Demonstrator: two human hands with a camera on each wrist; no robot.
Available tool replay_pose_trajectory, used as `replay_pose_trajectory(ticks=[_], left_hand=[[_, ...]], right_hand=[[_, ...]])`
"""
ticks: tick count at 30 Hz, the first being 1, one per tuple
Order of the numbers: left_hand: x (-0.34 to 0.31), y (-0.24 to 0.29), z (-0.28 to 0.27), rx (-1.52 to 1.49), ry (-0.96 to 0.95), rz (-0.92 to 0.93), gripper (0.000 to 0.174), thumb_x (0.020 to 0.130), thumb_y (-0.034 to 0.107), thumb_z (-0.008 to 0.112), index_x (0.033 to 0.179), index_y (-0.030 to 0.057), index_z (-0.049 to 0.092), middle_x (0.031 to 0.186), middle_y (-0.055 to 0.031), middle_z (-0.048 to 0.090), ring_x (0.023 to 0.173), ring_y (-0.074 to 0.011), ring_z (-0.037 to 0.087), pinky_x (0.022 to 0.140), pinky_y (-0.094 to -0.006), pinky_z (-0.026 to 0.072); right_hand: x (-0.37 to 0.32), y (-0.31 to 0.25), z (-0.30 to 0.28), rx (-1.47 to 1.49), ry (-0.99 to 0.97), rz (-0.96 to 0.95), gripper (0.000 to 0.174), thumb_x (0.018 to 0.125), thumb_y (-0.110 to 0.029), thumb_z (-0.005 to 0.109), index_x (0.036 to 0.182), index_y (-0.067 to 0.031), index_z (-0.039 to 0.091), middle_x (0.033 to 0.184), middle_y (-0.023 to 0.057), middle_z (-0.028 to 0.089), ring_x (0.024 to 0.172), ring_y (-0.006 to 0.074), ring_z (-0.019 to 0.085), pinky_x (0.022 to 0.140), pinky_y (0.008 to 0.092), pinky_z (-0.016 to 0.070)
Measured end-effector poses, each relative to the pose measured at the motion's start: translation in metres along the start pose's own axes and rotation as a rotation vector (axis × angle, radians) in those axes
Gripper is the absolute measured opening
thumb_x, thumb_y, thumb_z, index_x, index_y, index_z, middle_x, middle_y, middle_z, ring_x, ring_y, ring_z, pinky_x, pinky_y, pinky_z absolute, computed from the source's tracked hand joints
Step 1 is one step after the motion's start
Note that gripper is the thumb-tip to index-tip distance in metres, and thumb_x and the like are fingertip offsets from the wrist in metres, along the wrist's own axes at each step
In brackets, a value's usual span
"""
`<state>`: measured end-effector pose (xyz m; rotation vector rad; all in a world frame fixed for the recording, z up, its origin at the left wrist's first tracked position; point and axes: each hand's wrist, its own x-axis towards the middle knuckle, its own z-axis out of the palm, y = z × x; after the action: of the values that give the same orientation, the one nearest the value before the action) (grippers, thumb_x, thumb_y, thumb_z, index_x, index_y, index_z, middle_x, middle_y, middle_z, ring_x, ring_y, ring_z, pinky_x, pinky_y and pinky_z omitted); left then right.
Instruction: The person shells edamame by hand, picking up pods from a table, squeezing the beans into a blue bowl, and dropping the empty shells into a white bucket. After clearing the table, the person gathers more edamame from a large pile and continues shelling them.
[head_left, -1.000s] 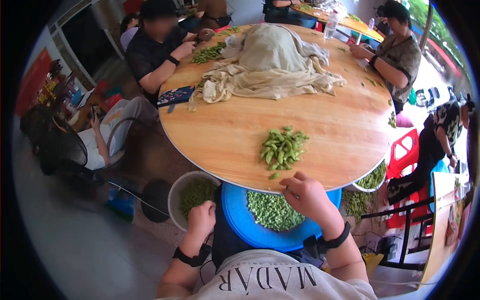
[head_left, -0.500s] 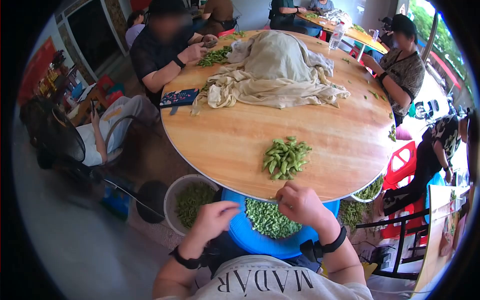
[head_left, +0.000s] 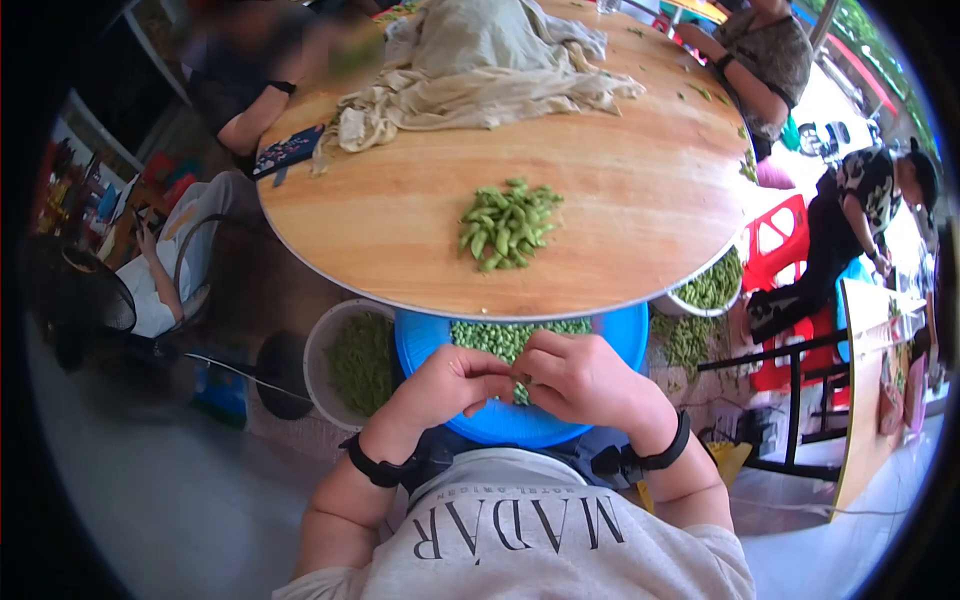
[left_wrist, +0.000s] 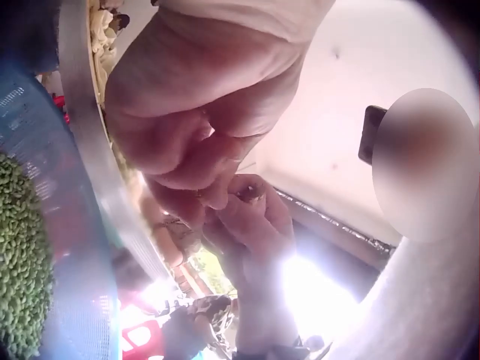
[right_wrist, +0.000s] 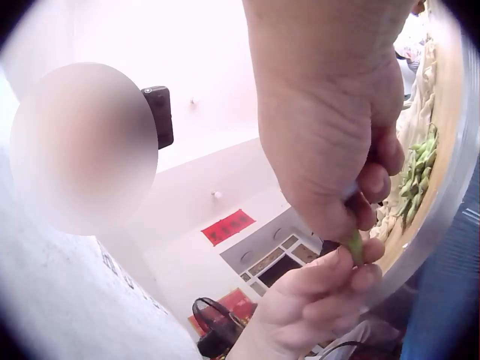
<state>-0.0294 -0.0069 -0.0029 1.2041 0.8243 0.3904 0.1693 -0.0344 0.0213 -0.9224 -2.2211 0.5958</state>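
**One green pod pinched between two hands at the round table's near edge**

From my end of the feed, the right wrist view gives me the green pod (right_wrist: 356, 247). Its long axis runs roughly up and down that picture, one end towards the right hand (head_left: 582, 380), the other towards the left hand (head_left: 448, 385). I can't tell which end is the tip. Both hands pinch it between thumb and fingers, fingertips close together.

Taking the round table (head_left: 380, 220) as my landmark, the pod is held just off its near edge, on the wearer's side, above the blue basket (head_left: 626, 335). The basket sits partly under that edge and holds shelled beans (head_left: 480, 337). A pile of pods (head_left: 508, 225) lies on the table's near half, and a cloth heap (head_left: 480, 60) on its far half. Below the near edge, a pail of pods (head_left: 312, 362) stands to the left and a second pail (head_left: 695, 309) to the right.

The head view hides the pod behind fingers, yet only it shows me both pails. The right wrist view alone adds a red sign (right_wrist: 228, 227) on the wall, its dark characters too small to read.

On the shirt (head_left: 500, 575), upside down to me, I read "MADÁR"; the smaller line is too faint.
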Motion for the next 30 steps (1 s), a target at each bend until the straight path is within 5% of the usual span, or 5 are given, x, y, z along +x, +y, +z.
replay_pose_trajectory(ticks=[3, 6, 10, 18, 30], left_hand=[[0.0, 0.004, 0.011, 0.038, 0.131, 0.051, 0.011, 0.078, 0.003, 0.063, 0.088, -0.0008, 0.065, 0.067, -0.0026, 0.062, 0.047, -0.0047, 0.046, 0.042, -0.0192, 0.0359], [-0.001, 0.003, 0.021, 0.082, 0.28, 0.131, 0.01, 0.077, 0.001, 0.063, 0.087, -0.0025, 0.065, 0.065, -0.0044, 0.062, 0.046, -0.0057, 0.049, 0.041, -0.0197, 0.0379], [0.0, 0.0, 0.029, 0.31, 0.395, 0.328, 0.01, 0.077, 0.001, 0.063, 0.086, -0.002, 0.066, 0.063, -0.0047, 0.059, 0.046, -0.0067, 0.049, 0.041, -0.0203, 0.0381], [0.001, 0.0, 0.03, 0.665, 0.484, 0.558, 0.011, 0.071, 0.001, 0.066, 0.081, -0.0015, 0.065, 0.066, -0.0147, 0.059, 0.057, -0.0254, 0.058, 0.051, -0.0308, 0.0441], [0.006, -0.008, 0.028, 0.653, 0.497, 0.585, 0.008, 0.073, 0.005, 0.064, 0.08, 0.0003, 0.064, 0.066, -0.014, 0.058, 0.056, -0.0285, 0.057, 0.049, -0.0336, 0.0438]], right_hand=[[-0.005, 0.004, 0.002, 0.071, 0.084, 0.012, 0.009, 0.072, -0.006, 0.06, 0.079, -0.0031, 0.055, 0.067, 0.0077, 0.049, 0.057, 0.0228, 0.054, 0.05, 0.0341, 0.0442], [-0.02, 0.012, 0.009, 0.541, 0.288, 0.451, 0.016, 0.086, -0.016, 0.055, 0.079, -0.0017, 0.056, 0.061, 0.0022, 0.045, 0.055, 0.0119, 0.048, 0.05, 0.0268, 0.0402], [-0.029, 0.013, 0.019, 1.098, 0.085, 0.704, 0.036, 0.095, -0.033, 0.039, 0.087, -0.0016, 0.055, 0.061, -0.0019, 0.043, 0.052, 0.0046, 0.036, 0.045, 0.0181, 0.0271], [-0.017, 0.007, 0.03, 0.923, 0.084, 0.697, 0.032, 0.095, -0.03, 0.04, 0.081, -0.003, 0.052, 0.059, -0.0023, 0.042, 0.053, 0.0064, 0.038, 0.047, 0.0216, 0.0323], [-0.013, 0.014, 0.034, 0.943, 0.08, 0.72, 0.025, 0.093, -0.023, 0.046, 0.084, -0.0015, 0.056, 0.059, -0.0021, 0.044, 0.053, 0.0057, 0.039, 0.047, 0.0209, 0.0324]])
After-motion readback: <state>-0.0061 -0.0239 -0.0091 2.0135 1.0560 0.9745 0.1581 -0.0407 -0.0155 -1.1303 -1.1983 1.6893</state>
